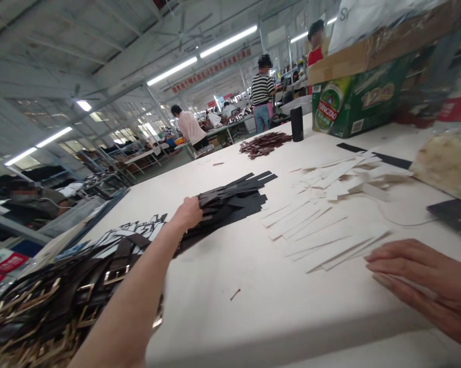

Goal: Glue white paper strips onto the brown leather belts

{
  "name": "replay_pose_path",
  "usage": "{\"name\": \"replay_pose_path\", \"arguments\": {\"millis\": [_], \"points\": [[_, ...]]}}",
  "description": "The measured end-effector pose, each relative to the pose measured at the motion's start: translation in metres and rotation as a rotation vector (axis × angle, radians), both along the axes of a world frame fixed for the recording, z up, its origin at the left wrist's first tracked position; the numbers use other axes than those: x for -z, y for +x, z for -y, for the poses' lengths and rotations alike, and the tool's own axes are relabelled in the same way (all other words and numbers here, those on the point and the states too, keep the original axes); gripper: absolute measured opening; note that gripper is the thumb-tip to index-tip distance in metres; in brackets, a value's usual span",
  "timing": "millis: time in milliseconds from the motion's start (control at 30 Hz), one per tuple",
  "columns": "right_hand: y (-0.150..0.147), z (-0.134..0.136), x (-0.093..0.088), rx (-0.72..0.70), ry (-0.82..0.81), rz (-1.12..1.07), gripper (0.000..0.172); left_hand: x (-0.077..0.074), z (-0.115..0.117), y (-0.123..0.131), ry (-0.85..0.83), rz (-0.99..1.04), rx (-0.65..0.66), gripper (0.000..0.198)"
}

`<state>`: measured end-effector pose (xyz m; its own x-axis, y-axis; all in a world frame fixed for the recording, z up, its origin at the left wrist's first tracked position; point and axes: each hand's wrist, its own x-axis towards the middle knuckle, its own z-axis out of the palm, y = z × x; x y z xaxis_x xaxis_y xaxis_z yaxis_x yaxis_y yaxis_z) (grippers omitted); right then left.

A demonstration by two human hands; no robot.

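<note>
My left hand reaches across the white table and grips the near end of a fanned stack of black leather strips. My right hand lies flat on the tabletop, fingers extended, holding nothing. Its fingertips are next to a spread of loose cream strips. A heap of dark belts with metal buckles lies at the lower left, partly hidden behind my left forearm.
A small pile of brown leather pieces and a black cylinder stand farther along the table. A green Tsingtao carton sits at the back right. Co-workers stand in the aisles beyond, among other worktables.
</note>
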<state>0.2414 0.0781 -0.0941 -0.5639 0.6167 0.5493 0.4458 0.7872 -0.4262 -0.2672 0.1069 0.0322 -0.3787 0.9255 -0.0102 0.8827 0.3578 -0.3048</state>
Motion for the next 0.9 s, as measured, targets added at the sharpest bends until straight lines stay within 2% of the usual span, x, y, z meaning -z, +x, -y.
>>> {"name": "replay_pose_path", "arguments": {"millis": [67,133,233,300,367,433,500,567,633,700,800,900], "points": [[-0.014,-0.006,-0.022,-0.065,0.041,0.000,0.027,-0.026,0.024,0.021,0.045,-0.026,0.066,0.025],[-0.040,-0.009,-0.051,-0.088,0.116,-0.072,0.036,-0.055,0.052,0.051,0.104,-0.038,0.192,0.024],[-0.087,-0.013,-0.097,-0.124,0.258,-0.149,0.070,-0.094,0.094,0.106,0.265,0.013,0.465,0.029],[-0.108,-0.019,-0.122,-0.150,0.319,-0.228,0.084,-0.110,0.117,0.136,0.385,0.023,0.608,0.039],[-0.112,-0.025,-0.139,-0.141,0.320,-0.228,0.072,-0.113,0.133,0.155,0.480,-0.004,0.689,0.050],[-0.096,-0.029,-0.145,-0.132,0.336,-0.083,0.056,-0.098,0.142,0.162,0.474,0.000,0.734,0.056],[-0.068,-0.029,-0.137,-0.159,0.400,0.163,0.042,-0.068,0.147,0.161,0.353,0.043,0.778,0.057],[-0.039,-0.027,-0.116,-0.223,0.468,0.387,0.033,-0.029,0.146,0.159,0.166,0.101,0.823,0.055],[-0.017,-0.024,-0.084,-0.288,0.498,0.501,0.040,0.009,0.141,0.160,0.000,0.157,0.850,0.052],[-0.004,-0.021,-0.050,-0.307,0.495,0.538,0.050,0.038,0.132,0.167,-0.084,0.194,0.868,0.047],[0.002,-0.017,-0.016,-0.278,0.456,0.521,0.051,0.059,0.111,0.188,0.004,0.190,0.840,0.041],[0.004,-0.016,-0.005,-0.249,0.391,0.432,0.047,0.064,0.086,0.215,0.138,0.242,0.784,0.031]]}}
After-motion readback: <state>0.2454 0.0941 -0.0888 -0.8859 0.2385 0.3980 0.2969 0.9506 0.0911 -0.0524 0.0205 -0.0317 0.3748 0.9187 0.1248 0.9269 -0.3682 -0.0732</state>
